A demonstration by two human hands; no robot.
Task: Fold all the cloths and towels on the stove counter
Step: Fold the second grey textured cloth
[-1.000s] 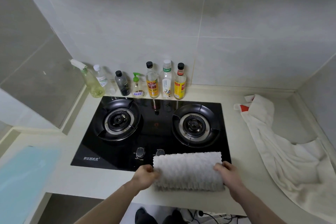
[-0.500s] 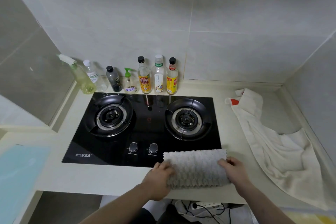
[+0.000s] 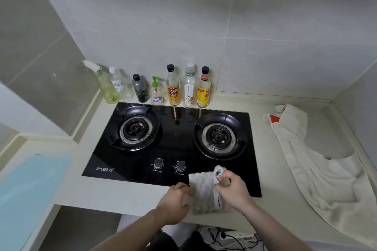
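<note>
A small fluffy grey-white cloth (image 3: 203, 191) lies at the counter's front edge, partly over the black stove top (image 3: 175, 140). My left hand (image 3: 175, 199) grips its left edge near the counter lip. My right hand (image 3: 231, 189) pinches the cloth's right end, which is lifted and turned over toward the left. A large white towel (image 3: 318, 171) with a red patch at its far end lies crumpled and spread along the right side of the counter, untouched.
Several bottles (image 3: 173, 87) and a spray bottle (image 3: 104, 83) stand in a row behind the two-burner stove. Two knobs (image 3: 169, 164) sit just beyond the cloth. A pale blue board (image 3: 30, 187) lies at the left. A power strip and cables (image 3: 230, 236) lie below the counter.
The cloth was spread wide between both hands; now my right hand has brought its right end up and over toward the left, halving its width. The camera also shifted.
</note>
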